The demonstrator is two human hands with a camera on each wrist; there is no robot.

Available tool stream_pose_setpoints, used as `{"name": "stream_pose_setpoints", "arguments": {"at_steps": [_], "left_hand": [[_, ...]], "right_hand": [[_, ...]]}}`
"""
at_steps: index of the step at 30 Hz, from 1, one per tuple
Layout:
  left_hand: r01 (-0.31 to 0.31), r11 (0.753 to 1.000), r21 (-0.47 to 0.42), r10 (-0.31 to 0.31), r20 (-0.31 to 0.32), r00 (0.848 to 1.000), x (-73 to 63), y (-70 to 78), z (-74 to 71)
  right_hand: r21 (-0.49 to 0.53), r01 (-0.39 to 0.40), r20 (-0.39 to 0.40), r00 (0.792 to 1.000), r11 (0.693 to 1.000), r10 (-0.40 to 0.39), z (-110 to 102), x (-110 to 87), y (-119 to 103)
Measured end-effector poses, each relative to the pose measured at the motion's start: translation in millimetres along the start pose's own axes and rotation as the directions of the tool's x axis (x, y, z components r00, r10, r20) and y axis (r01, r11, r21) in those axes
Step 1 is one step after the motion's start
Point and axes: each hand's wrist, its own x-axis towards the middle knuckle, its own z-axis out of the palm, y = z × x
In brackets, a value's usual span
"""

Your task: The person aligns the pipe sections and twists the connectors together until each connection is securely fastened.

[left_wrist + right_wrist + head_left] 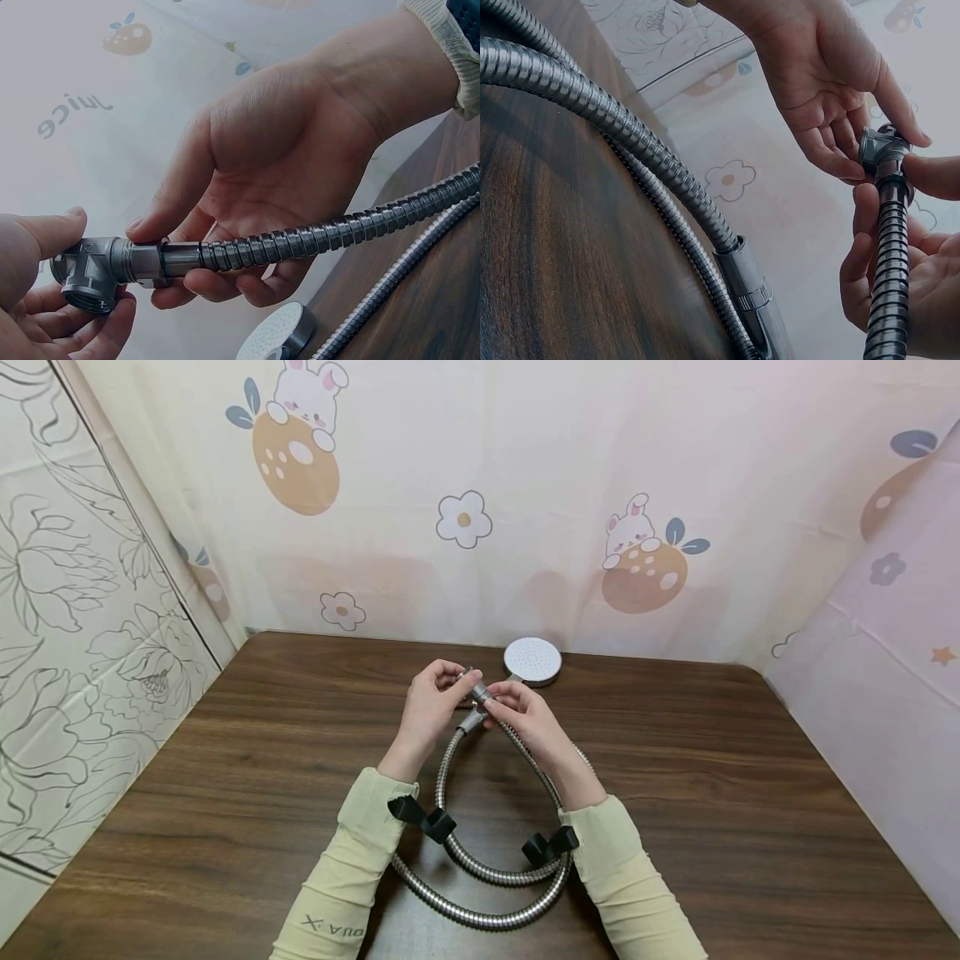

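Both hands meet above the table around a metal tee fitting (91,271) with a threaded open port. My left hand (427,710) pinches the tee between thumb and fingers. At the end of a ribbed metal shower hose (300,240), my right hand (532,722) grips the hose nut (150,262), which sits against the tee's other end. How far the nut is threaded on cannot be told. Behind the hands lies a round shower head (532,658), white-faced. Its chrome handle (742,281) joins the hose's other end, seen in the right wrist view.
The hose loops over the brown wooden table (735,777) toward the front, below both forearms. A patterned curtain (540,577) hangs along the table's back edge, with a floral panel (97,635) at left. Black straps (423,818) circle the sleeves.
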Motion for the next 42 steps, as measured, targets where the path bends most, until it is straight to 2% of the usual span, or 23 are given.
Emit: {"name": "stream_pose_setpoints", "arguments": {"at_steps": [14, 24, 28, 32, 38, 42], "left_hand": [[0.001, 1.0, -0.015, -0.001, 0.009, 1.0, -0.6, 1.0, -1.2], [-0.017, 0.999, -0.039, 0.017, 0.004, 1.0, 1.4, -0.3, -1.9], [-0.017, 0.999, -0.038, 0.017, 0.006, 1.0, 1.2, 0.1, -1.6], [-0.021, 1.0, 0.007, 0.021, 0.006, 1.0, 0.7, 0.5, -1.5], [-0.063, 0.996, 0.056, 0.062, 0.026, 0.998, 0.5, 1.4, -1.9], [-0.095, 0.993, 0.073, 0.092, 0.045, 0.995, 0.6, 1.6, -2.4]], "right_hand": [[-0.007, -0.01, 0.013, 1.0, 1.0, 0.01, -0.9, 0.7, 0.7], [-0.121, -0.059, 0.036, 0.997, 0.991, 0.064, -1.8, 1.0, 0.8], [-0.105, -0.075, 0.029, 0.997, 0.992, 0.078, -2.2, 2.1, 1.6], [-0.076, -0.087, 0.021, 0.996, 0.993, 0.089, -2.3, 2.4, 1.7], [-0.018, -0.105, 0.014, 0.994, 0.994, 0.105, -2.9, 3.1, 3.3], [0.029, -0.102, 0.046, 0.994, 0.994, 0.1, -4.1, 3.2, 3.7]]}}
